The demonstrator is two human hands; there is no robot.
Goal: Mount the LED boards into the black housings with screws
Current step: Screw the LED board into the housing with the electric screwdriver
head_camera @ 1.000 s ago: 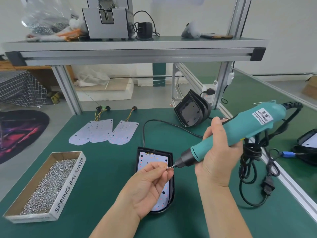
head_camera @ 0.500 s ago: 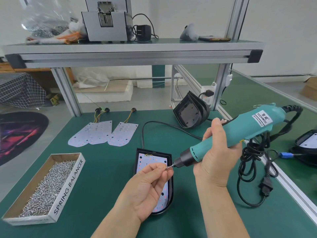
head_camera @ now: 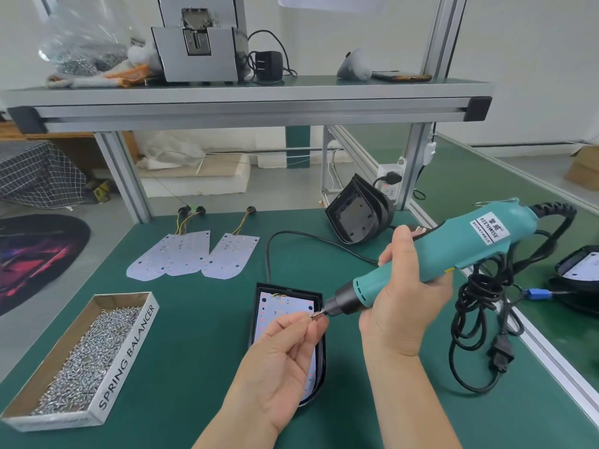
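Squarely beneath us spreads a matte green tabletop (head_camera: 201, 319) edged with an aluminium rail. Our right hand (head_camera: 405, 296) wraps its grip round the smooth teal plastic barrel of a KEENWISE electric screwdriver (head_camera: 453, 251), which tilts down to the left. Its ribbed black cord (head_camera: 551, 210) leaves the back end.

At the left, a long, shallow cardboard box (head_camera: 129, 354) printed SPRING BALANCER holds a heap of small shiny metal screws (head_camera: 87, 354).

Directly before us lies a black housing (head_camera: 285, 288), square at the far end and rounded at the near end. A white LED board (head_camera: 285, 306) dotted red and orange sits inside it.

Farther back, loose LED boards (head_camera: 171, 254) of the same tongue shape lie flat and overlapping, with thin wires at their far ends. A stack of empty black housings (head_camera: 356, 218) stands tipped on edge near the frame post.

Our left hand (head_camera: 282, 358) hovers above the housing. Its grip pinches a tiny screw (head_camera: 315, 315) between thumb and forefinger, right at the screwdriver's metal bit.
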